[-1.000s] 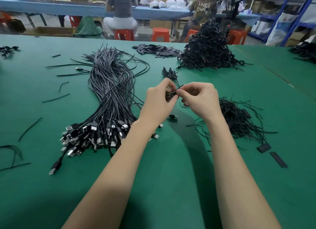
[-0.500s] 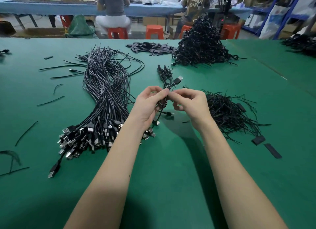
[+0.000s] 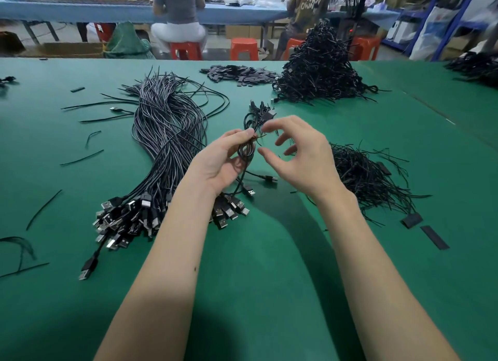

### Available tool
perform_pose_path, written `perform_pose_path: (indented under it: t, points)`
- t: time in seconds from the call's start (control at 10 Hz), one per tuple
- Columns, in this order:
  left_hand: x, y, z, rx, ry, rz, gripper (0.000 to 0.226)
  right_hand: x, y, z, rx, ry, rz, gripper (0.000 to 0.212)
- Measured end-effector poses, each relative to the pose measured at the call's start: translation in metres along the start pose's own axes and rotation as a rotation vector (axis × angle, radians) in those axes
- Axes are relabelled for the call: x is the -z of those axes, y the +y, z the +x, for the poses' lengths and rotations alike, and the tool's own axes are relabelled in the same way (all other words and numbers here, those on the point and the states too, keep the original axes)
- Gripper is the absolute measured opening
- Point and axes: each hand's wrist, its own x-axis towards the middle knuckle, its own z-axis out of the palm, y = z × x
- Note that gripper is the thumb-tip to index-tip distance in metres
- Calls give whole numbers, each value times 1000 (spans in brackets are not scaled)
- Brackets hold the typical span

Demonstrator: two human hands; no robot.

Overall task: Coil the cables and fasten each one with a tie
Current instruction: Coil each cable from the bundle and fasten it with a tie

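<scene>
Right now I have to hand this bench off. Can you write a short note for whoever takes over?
Left hand: grips one coiled black cable, tie twisted round its middle.
Right hand: open, holding nothing, beside the coil.
Loose grey-black USB cables: bundle left of the hands, uncoiled.
Thin black wire ties: heap to the right.
Finished black coils: mound at far centre.
Left: set this coil aside, then coil and tie the loose bundle.

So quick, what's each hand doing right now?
Left hand: holding the coiled cable, pinched at the top.
Right hand: open, fingers spread, holding nothing.
</scene>
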Motion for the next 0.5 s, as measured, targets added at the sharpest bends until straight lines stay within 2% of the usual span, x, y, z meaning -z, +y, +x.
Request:
perform_pose_path:
  t: [0.1,0.2,0.3,0.4,0.5]
  points:
    - [0,1,-1,6,-19,53,17,-4,-3,0,4,94,11,7]
    - [0,2,-3,-36,-51,139,18,-13,-11,0,-46,136,70,5]
    - [-3,3,-4,-139,-92,146,19,-21,-24,10,-680,118,770,8]
    - [-2,4,-5,-174,-101,106,17,-15,-31,10,-1270,-82,1667,4]
    - [2,4,-2,-133,-29,161,19,-14,-26,8,-892,-149,1057,5]
